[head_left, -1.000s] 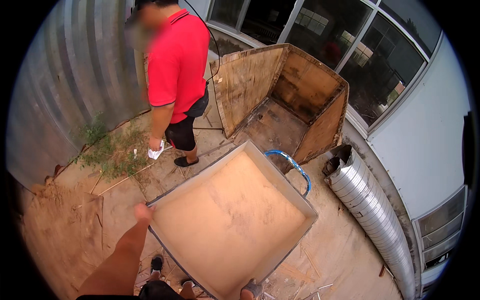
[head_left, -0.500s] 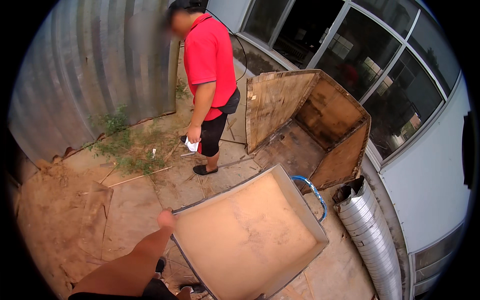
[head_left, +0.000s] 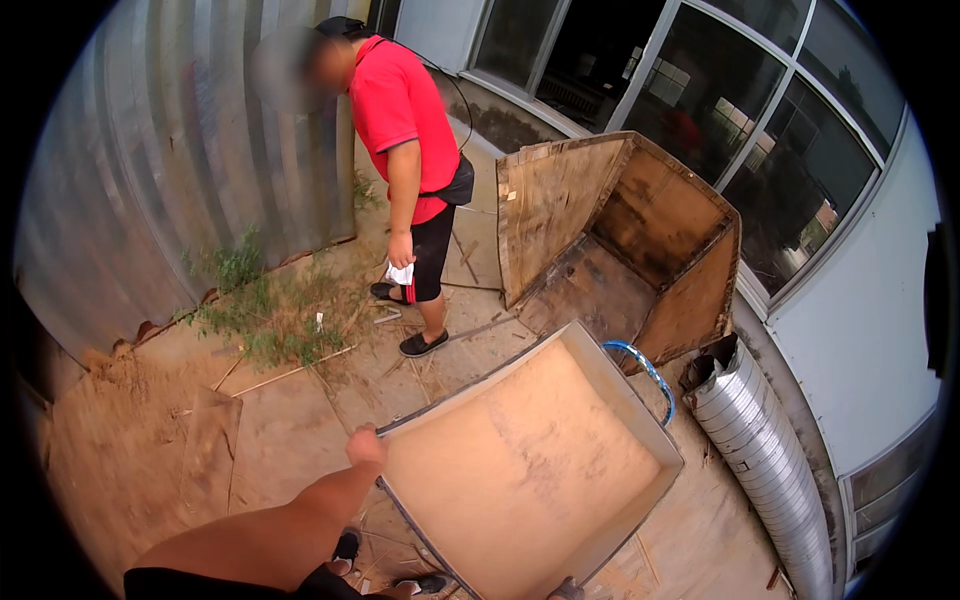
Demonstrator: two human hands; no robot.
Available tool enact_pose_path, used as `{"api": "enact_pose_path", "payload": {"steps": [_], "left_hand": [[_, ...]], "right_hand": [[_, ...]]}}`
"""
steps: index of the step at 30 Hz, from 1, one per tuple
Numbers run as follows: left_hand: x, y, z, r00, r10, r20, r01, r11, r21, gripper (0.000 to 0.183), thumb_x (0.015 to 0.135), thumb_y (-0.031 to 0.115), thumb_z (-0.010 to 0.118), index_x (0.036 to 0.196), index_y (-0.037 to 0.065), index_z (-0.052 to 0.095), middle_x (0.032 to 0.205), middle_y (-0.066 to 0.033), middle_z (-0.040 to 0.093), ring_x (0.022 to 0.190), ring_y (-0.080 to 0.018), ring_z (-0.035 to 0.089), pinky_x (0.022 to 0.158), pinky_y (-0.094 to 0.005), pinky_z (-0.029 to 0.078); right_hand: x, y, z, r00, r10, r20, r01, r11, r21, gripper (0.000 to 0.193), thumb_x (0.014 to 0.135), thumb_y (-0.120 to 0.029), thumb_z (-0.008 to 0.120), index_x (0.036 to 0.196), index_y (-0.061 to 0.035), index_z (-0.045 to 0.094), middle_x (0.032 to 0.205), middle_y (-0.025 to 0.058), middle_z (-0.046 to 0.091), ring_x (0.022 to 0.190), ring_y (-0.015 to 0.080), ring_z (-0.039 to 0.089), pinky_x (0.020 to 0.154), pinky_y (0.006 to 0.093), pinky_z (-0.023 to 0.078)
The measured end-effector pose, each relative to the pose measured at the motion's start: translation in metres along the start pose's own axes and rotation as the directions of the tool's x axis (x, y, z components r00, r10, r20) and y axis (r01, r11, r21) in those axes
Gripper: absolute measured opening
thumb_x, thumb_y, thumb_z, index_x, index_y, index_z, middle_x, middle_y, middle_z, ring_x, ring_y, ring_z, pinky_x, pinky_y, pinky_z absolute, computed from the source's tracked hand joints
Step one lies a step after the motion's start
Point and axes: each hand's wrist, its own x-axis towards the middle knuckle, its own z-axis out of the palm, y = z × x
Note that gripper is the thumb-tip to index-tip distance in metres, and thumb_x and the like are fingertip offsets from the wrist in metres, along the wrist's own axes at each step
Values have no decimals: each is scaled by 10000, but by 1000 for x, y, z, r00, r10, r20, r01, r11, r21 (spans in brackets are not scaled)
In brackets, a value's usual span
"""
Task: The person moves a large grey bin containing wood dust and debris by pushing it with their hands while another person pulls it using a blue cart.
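The view has swung over the past second, so the large, shallow, square tray with a tan base, pale walls and dark rim (head_left: 535,440) sits farther right in it. Against the surroundings the tray has hardly shifted, which suggests it is being held steady rather than carried on.

The left hand (head_left: 367,446) is closed on the tray's left corner, as it was earlier. What looks like the right hand (head_left: 567,589) shows only as a dark bit at the near edge, cut off below; its grip I cannot tell. The two are well apart, with the tray between them.

Past the hands, a looped blue handle (head_left: 645,362) juts from the tray's far right wall, near a weathered brown wooden crate (head_left: 560,190). Beyond the left hand, a co-worker in a red shirt (head_left: 405,120) has shifted footing, both dark shoes now clearly visible, and holds a crumpled white piece (head_left: 400,273).
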Motion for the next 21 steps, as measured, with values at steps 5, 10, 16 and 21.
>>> {"api": "enact_pose_path", "payload": {"steps": [5, 10, 16, 21], "left_hand": [[0, -1, -6, 1000, 13, -6, -13, 999, 29, 358, 772, 379, 696, 955, 79, 631, 946, -137, 646, 893, -311, 650, 756, -420, 530], [1, -5, -5, 1000, 16, -23, -15, 999, 44, 346, 765, 356, 714, 958, 81, 628, 938, -137, 646, 890, -315, 650, 753, -422, 531], [0, 8, -4, 999, 31, 13, -31, 999, 34, 352, 762, 352, 722, 966, 82, 624, 957, -141, 642, 900, -313, 649, 754, -423, 530], [5, -9, -4, 1000, -8, -7, 9, 998, 69, 337, 756, 341, 730, 946, 84, 623, 950, -140, 640, 898, -311, 649, 753, -420, 531]], "right_hand": [[-15, -49, -39, 971, 164, 175, -140, 980, -141, 632, 897, -491, 543, 983, 128, 629, 906, 314, 645, 797, 428, 620, 699, 489, 483], [-26, -46, -34, 991, 57, 118, -62, 997, 39, 652, 908, -514, 509, 986, 119, 638, 911, 316, 644, 824, 425, 628, 718, 489, 486], [22, 4, 10, 964, 256, -73, -251, 966, 63, 631, 798, -531, 640, 1053, 46, 627, 995, 236, 669, 925, 407, 638, 755, 450, 521], [2, -26, -1, 974, 214, 70, -213, 977, -27, 648, 838, -541, 583, 1014, 80, 631, 963, 270, 658, 895, 403, 640, 730, 465, 510]]}}
